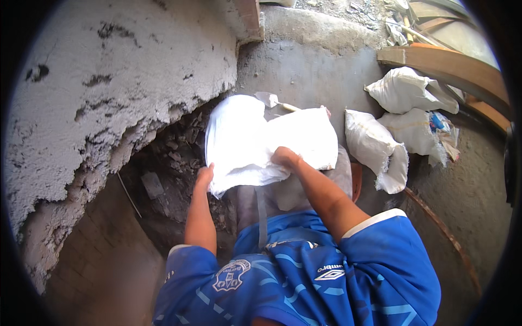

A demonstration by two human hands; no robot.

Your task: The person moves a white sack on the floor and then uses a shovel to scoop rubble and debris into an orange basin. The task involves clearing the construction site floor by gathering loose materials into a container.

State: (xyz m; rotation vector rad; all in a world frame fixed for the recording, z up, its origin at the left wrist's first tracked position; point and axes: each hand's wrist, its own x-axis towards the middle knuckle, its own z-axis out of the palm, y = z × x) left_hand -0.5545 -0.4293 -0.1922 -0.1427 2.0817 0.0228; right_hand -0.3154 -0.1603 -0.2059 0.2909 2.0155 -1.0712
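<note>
the white sack (235, 136) is right in front of me, though glare hides whether it's one sack or two. my left hand (205, 176) grips its near left edge; my right hand (285, 157) is closed on the cloth near the middle. i seem to be spreading or straightening it, so the next move calls for a firm hold on both sides. beyond it lies a trowel (267, 99); to the right, more sacks (374, 144).
</note>
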